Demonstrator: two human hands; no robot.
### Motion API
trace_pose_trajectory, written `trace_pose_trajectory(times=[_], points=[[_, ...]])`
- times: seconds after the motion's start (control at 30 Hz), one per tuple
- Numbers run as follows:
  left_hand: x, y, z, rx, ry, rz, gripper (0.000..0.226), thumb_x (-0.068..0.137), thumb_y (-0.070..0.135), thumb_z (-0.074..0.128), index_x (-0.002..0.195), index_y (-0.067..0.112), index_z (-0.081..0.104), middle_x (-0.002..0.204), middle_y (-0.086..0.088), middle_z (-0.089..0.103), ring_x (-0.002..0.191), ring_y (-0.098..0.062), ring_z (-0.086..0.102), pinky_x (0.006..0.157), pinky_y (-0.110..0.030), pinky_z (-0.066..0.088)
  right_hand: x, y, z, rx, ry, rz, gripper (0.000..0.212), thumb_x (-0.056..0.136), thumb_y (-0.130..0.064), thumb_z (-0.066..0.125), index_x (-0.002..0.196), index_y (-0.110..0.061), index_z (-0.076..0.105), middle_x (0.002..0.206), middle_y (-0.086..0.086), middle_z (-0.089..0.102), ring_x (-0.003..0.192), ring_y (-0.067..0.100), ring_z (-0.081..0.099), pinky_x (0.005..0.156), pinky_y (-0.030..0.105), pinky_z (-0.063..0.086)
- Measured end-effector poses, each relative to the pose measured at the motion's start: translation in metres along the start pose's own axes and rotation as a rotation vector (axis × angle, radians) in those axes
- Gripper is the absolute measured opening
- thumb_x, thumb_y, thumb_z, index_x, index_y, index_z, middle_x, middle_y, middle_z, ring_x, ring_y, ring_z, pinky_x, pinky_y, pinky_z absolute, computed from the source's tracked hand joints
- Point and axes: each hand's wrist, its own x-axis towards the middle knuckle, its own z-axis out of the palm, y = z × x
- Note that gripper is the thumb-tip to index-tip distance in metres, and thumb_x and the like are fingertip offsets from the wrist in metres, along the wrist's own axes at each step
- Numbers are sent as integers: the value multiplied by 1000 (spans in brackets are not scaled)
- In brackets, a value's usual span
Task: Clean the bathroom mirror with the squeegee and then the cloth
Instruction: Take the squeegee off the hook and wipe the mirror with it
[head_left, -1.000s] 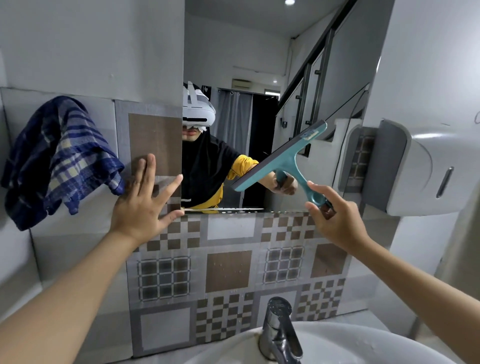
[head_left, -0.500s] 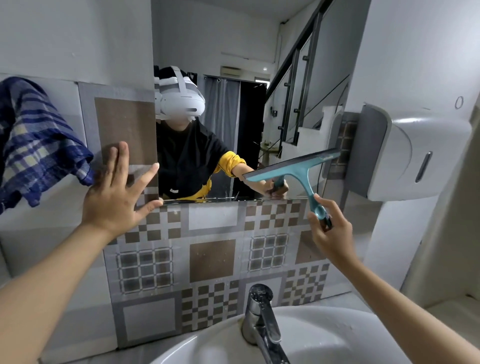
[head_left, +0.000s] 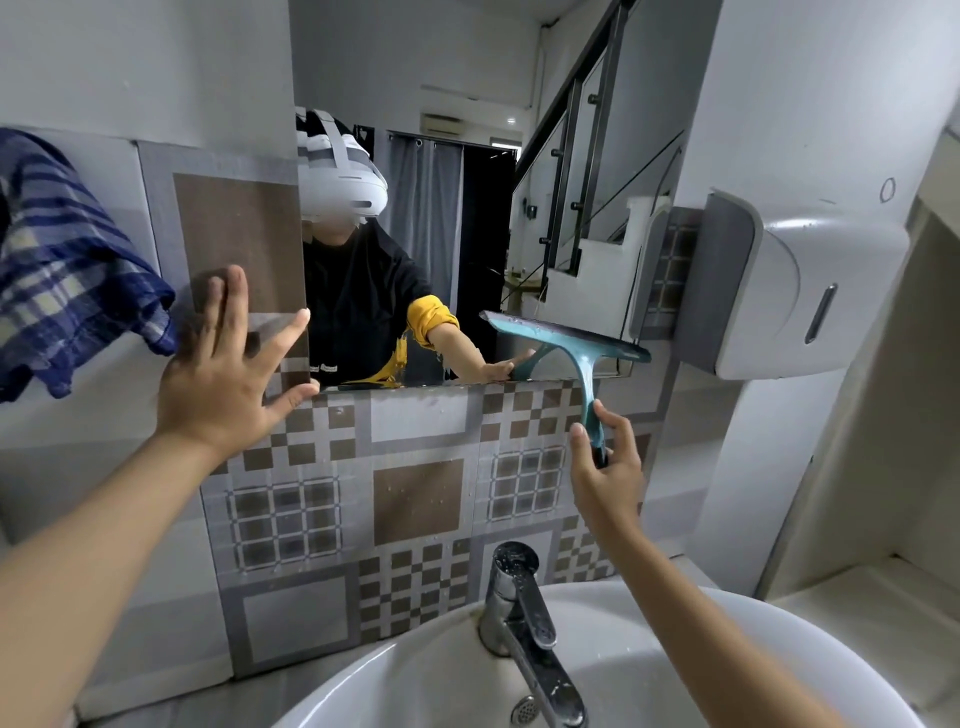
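Two hands up at the bathroom mirror, one braced, one wiping.

Far left, the blue plaid cloth (head_left: 78, 270) hangs on the wall. My left hand (head_left: 228, 364) lies flat and open, fingers spread, on the tiled wall (head_left: 415, 499) at the mirror's (head_left: 457, 208) lower left corner. My right hand (head_left: 605, 467) is closed around the handle of the teal squeegee (head_left: 571, 343), whose blade lies against the glass near the bottom edge. Below sit the tap (head_left: 524, 623) and white sink (head_left: 415, 686); a white dispenser (head_left: 769, 280) hangs at right.
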Motion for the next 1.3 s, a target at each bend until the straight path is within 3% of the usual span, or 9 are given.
trace_pose_trajectory(times=[0.27, 0.4, 0.57, 0.73, 0.87, 1.03, 1.13, 1.3], points=[[0, -1, 3, -4, 9, 5, 76, 83, 65, 31, 147, 25, 30, 157, -25, 2, 144, -35, -4, 87, -65, 44, -20, -17, 21, 191, 61, 237, 22, 96, -23, 55, 118, -27, 52, 59, 3, 42, 39, 10, 31, 37, 21, 32], [0, -1, 4, -17, 24, 13, 75, 83, 65, 31, 146, 24, 31, 157, -26, 2, 144, -36, -3, 93, -64, 40, -27, -32, 38, 320, 102, 399, 14, 95, -29, 56, 106, -37, 52, 70, 6, 47, 43, 13, 35, 35, 22, 33], [-1, -2, 6, -37, 22, 3, 74, 84, 64, 31, 147, 26, 27, 157, -25, 1, 145, -39, 1, 97, -63, 37, -38, -53, 58, 479, 116, 497, 18, 96, -25, 55, 113, -29, 50, 61, 5, 47, 39, 14, 37, 34, 21, 32], [0, -2, 6, -44, 1, -2, 73, 84, 63, 35, 148, 28, 24, 157, -25, -2, 145, -41, 2, 101, -61, 35, -57, -63, 82, 498, 108, 497, 17, 96, -26, 56, 111, -31, 51, 67, 7, 49, 38, 12, 38, 34, 22, 34], [0, -2, 3, -52, -12, -7, 75, 84, 55, 54, 147, 28, 26, 157, -26, -1, 145, -41, 2, 102, -59, 36, -76, -66, 104, 462, 103, 466, 18, 94, -26, 58, 108, -34, 52, 85, 14, 58, 48, 13, 45, 39, 23, 41], [-1, -5, -5, -105, -72, 1, 91, 70, 43, 77, 146, 27, 29, 158, -22, 2, 144, -41, 7, 83, -54, 52, -108, -73, 134, 467, -20, 330, 19, 93, -18, 60, 104, -32, 53, 69, 7, 53, 43, 7, 43, 41, 23, 42], [-2, -9, -11, -161, -103, -26, 100, 65, 40, 82, 147, 24, 26, 160, -13, -1, 146, -32, 5, 71, -45, 58, -116, -73, 142, 437, -20, 272, 20, 93, -17, 60, 103, -34, 54, 72, 9, 53, 45, 9, 45, 43, 23, 44], [-4, -12, -14, -210, -110, -41, 102, 63, 38, 84, 147, 22, 27, 160, -7, -4, 145, -24, 0, 69, -40, 58, -123, -60, 141, 315, -26, 176, 31, 90, -20, 63, 93, -50, 56, 75, 8, 54, 56, 16, 49, 55, 31, 48]])
